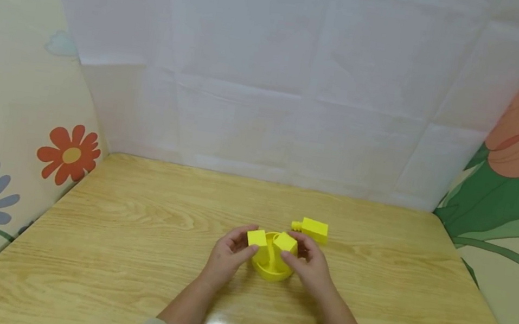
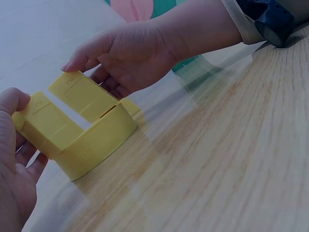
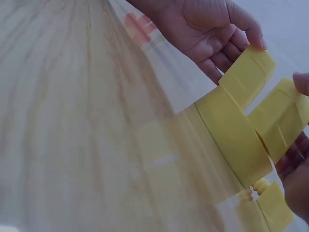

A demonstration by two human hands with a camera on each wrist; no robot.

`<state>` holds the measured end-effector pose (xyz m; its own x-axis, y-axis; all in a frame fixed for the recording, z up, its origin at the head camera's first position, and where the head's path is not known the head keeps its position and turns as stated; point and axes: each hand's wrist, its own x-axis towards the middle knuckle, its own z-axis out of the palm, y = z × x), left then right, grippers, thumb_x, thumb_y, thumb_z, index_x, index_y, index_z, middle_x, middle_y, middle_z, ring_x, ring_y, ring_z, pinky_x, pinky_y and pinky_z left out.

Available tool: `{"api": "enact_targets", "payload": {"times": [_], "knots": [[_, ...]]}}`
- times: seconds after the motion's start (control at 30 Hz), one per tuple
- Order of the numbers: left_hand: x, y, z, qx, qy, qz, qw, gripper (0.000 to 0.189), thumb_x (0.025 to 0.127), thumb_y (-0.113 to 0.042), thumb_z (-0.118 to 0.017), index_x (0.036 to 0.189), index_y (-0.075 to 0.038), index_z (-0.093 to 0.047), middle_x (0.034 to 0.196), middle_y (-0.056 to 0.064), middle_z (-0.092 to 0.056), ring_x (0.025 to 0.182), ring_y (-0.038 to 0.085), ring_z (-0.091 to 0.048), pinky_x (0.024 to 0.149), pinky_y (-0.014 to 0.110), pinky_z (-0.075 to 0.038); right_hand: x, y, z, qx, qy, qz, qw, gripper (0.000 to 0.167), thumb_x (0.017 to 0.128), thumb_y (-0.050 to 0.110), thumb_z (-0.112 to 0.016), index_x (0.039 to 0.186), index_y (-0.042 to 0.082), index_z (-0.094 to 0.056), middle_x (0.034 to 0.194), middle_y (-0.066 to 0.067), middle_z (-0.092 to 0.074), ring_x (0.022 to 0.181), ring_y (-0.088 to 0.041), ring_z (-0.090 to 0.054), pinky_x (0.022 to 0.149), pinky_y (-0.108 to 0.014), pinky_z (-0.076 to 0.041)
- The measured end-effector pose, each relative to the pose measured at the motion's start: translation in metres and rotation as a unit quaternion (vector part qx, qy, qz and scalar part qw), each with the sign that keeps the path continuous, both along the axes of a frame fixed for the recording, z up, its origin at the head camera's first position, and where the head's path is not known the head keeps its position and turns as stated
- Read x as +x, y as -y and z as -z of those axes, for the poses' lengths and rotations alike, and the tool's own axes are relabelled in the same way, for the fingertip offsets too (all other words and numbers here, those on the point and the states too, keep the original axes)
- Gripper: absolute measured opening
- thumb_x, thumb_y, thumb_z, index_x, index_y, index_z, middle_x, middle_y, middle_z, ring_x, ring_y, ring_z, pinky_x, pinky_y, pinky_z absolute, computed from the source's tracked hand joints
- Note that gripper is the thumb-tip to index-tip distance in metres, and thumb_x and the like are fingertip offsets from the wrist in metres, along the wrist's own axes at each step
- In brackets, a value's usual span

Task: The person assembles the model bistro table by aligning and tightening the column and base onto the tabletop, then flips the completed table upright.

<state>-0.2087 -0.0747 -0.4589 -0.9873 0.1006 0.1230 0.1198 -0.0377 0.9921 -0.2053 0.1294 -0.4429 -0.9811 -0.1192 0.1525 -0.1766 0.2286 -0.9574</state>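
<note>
A round yellow plastic holder [image 1: 272, 275] with a low wall sits on the table between my hands. Two yellow blocks stand in it, tilted apart from each other. My left hand [image 1: 223, 258] grips the left block [image 1: 257, 238] between thumb and fingers. On the other side, my right hand [image 1: 316, 268] pinches the right block [image 1: 286, 243], thumb on its near face. The left wrist view shows a gap between the two blocks, with the holder's curved wall [image 2: 99, 147] below them. Their lower ends are hidden inside the holder.
Another yellow block [image 1: 314, 229] with a ridged knob lies on the wooden table [image 1: 132, 233], just behind my right hand. A white sheet [image 1: 267, 103] hangs at the back, and flower-patterned cloths [image 1: 12, 96] line both sides.
</note>
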Motion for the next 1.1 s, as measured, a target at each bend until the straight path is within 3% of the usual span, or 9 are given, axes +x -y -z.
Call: {"api": "enact_targets", "payload": {"times": [0.13, 0.27, 0.37, 0.5, 0.6, 0.73, 0.87, 0.97, 1.1], "knots": [[0.0, 0.0, 0.001, 0.002, 0.002, -0.002, 1.0, 0.043, 0.09, -0.002, -0.064, 0.133, 0.001, -0.056, 0.131, 0.02, -0.06, 0.125, 0.032, -0.056, 0.1, 0.023, -0.047, -0.004, 0.001, 0.003, 0.007, 0.013, -0.007, 0.9999, 0.048, 0.091, 0.01, -0.068, 0.137, 0.007, -0.055, 0.123, -0.015, -0.061, 0.101, -0.018, -0.053, 0.086, -0.021, -0.045], [0.0, 0.0, 0.002, 0.007, 0.006, 0.0, 1.0, 0.043, 0.09, -0.002, -0.064, 0.133, 0.001, -0.056, 0.13, 0.02, -0.061, 0.124, 0.031, -0.056, 0.099, 0.022, -0.047, -0.006, 0.002, 0.003, -0.023, 0.032, -0.038, 0.9985, 0.053, 0.093, 0.007, -0.063, 0.143, 0.003, -0.047, 0.143, -0.019, -0.051, 0.119, -0.022, -0.053, 0.097, -0.02, -0.045], [0.0, -0.001, 0.003, 0.006, 0.007, 0.001, 1.0, 0.043, 0.09, -0.003, -0.064, 0.133, 0.001, -0.055, 0.13, 0.019, -0.061, 0.124, 0.03, -0.056, 0.101, 0.023, -0.047, -0.006, 0.002, 0.003, -0.043, 0.04, -0.051, 0.997, 0.055, 0.094, 0.005, -0.061, 0.146, 0.002, -0.042, 0.153, -0.018, -0.041, 0.133, -0.028, -0.046, 0.11, -0.031, -0.04], [0.0, -0.001, 0.003, 0.004, 0.009, 0.002, 1.0, 0.044, 0.09, -0.003, -0.064, 0.133, 0.0, -0.056, 0.131, 0.018, -0.061, 0.125, 0.03, -0.056, 0.102, 0.025, -0.047, -0.007, 0.001, 0.003, -0.037, 0.041, -0.03, 0.998, 0.057, 0.092, 0.008, -0.066, 0.145, 0.004, -0.043, 0.152, -0.016, -0.043, 0.139, -0.031, -0.039, 0.118, -0.048, -0.03], [0.0, -0.001, 0.002, 0.004, 0.009, 0.003, 0.9999, 0.044, 0.09, -0.003, -0.064, 0.133, 0.0, -0.056, 0.13, 0.018, -0.061, 0.124, 0.03, -0.057, 0.1, 0.024, -0.047, -0.007, -0.001, 0.003, -0.031, 0.044, -0.006, 0.9985, 0.056, 0.091, 0.011, -0.068, 0.143, 0.006, -0.046, 0.144, -0.016, -0.05, 0.132, -0.029, -0.045, 0.114, -0.048, -0.035], [0.0, -0.001, 0.001, 0.004, 0.008, 0.003, 1.0, 0.044, 0.09, -0.002, -0.064, 0.133, 0.001, -0.055, 0.129, 0.019, -0.061, 0.122, 0.029, -0.057, 0.098, 0.022, -0.047, -0.006, -0.004, 0.004, -0.036, 0.043, 0.021, 0.9982, 0.05, 0.092, 0.012, -0.068, 0.138, 0.006, -0.051, 0.129, -0.014, -0.057, 0.115, -0.02, -0.052, 0.099, -0.03, -0.046], [0.0, -0.001, 0.0, 0.001, 0.008, 0.0, 1.0, 0.044, 0.09, -0.002, -0.064, 0.133, 0.001, -0.055, 0.128, 0.018, -0.061, 0.122, 0.028, -0.057, 0.098, 0.022, -0.047, -0.004, -0.007, 0.004, -0.053, 0.029, 0.034, 0.9976, 0.044, 0.092, 0.008, -0.066, 0.133, 0.003, -0.054, 0.115, -0.008, -0.058, 0.103, -0.011, -0.053, 0.09, -0.019, -0.047], [0.0, -0.001, 0.0, 0.001, 0.007, 0.0, 1.0, 0.044, 0.09, -0.002, -0.064, 0.133, 0.002, -0.055, 0.128, 0.018, -0.061, 0.121, 0.028, -0.057, 0.098, 0.022, -0.047, -0.003, -0.01, 0.005, -0.065, 0.018, 0.036, 0.997, 0.04, 0.091, 0.003, -0.065, 0.129, -0.002, -0.054, 0.106, -0.002, -0.055, 0.097, -0.009, -0.053, 0.087, -0.017, -0.047], [0.0, 0.0, -0.001, 0.004, 0.006, -0.003, 1.0, 0.043, 0.09, -0.001, -0.064, 0.132, 0.002, -0.056, 0.127, 0.019, -0.062, 0.12, 0.026, -0.058, 0.097, 0.02, -0.047, -0.003, -0.013, 0.005, -0.066, 0.022, 0.037, 0.9969, 0.04, 0.09, 0.001, -0.065, 0.128, -0.003, -0.054, 0.105, -0.002, -0.055, 0.095, -0.009, -0.052, 0.084, -0.017, -0.047]]}}
